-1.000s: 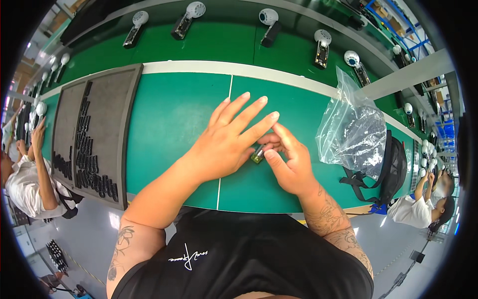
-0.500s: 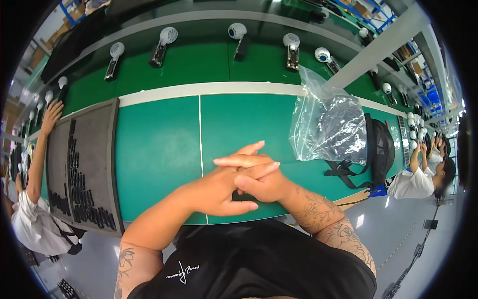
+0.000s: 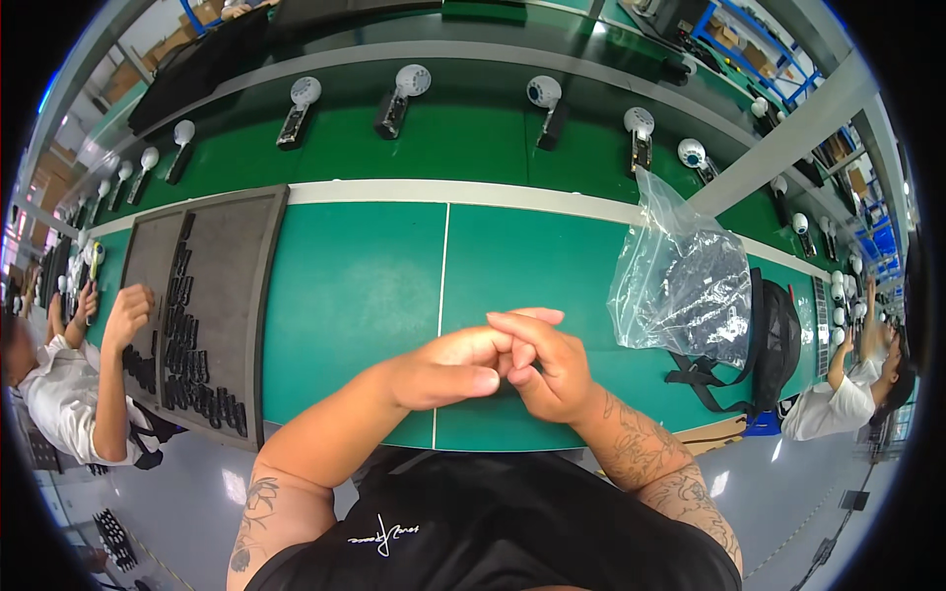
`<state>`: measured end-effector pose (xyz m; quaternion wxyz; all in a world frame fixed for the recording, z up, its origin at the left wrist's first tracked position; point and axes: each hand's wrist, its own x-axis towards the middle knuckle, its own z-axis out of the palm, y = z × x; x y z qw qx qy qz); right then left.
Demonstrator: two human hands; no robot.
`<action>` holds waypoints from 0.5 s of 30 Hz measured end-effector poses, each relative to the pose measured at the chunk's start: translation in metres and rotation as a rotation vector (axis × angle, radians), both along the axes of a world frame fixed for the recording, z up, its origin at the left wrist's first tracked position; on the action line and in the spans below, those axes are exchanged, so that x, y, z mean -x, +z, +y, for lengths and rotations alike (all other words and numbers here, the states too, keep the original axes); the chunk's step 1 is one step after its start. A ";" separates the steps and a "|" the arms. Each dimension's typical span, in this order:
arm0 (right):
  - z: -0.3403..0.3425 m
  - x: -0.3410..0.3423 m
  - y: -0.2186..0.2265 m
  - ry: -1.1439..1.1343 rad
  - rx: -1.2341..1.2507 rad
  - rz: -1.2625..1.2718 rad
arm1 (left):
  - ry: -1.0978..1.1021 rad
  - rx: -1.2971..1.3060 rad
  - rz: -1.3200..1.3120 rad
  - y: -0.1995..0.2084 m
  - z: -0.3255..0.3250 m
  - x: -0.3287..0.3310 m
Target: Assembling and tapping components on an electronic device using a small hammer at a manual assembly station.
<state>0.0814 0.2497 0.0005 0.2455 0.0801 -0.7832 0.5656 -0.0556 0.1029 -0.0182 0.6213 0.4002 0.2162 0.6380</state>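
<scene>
My left hand [image 3: 448,372] and my right hand [image 3: 554,374] are clasped together just above the green table [image 3: 345,295], near its front edge. The curled fingers of my right hand wrap over those of my left, and both thumbs point inward. No object shows between them; the inside of the clasp is hidden. To the right of my hands lies a clear plastic bag [image 3: 680,286] with dark contents, beside a black backpack [image 3: 778,340] with loose straps. A dark grey foam tray [image 3: 241,295] of small black parts sits to the left.
Beyond the table's pale rail [image 3: 394,191], a green belt [image 3: 463,148] carries several white round-headed devices [image 3: 413,81] with black bodies. A slanted metal post [image 3: 788,143] rises at right. A co-worker [image 3: 74,394] is at left, another person [image 3: 847,394] at far right.
The view has shifted, moving the scene rightward. My hands have gone from loosely interlaced, fingers stretched, to a more curled clasp. The left co-worker's hand has drawn back from the belt.
</scene>
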 end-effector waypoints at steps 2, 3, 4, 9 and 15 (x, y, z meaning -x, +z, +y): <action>-0.001 0.000 -0.004 -0.017 0.009 -0.011 | 0.072 0.011 0.094 0.005 0.001 -0.008; -0.001 -0.001 -0.007 -0.037 0.014 -0.029 | 0.139 0.019 0.182 0.008 0.002 -0.014; -0.001 -0.002 -0.009 -0.058 0.019 -0.047 | 0.206 0.027 0.269 0.012 0.003 -0.019; 0.002 -0.004 -0.004 0.006 0.076 -0.159 | 0.292 0.101 0.220 0.021 0.003 -0.018; -0.012 -0.007 0.009 0.495 0.126 -0.398 | 0.586 -0.139 0.381 0.004 0.012 -0.024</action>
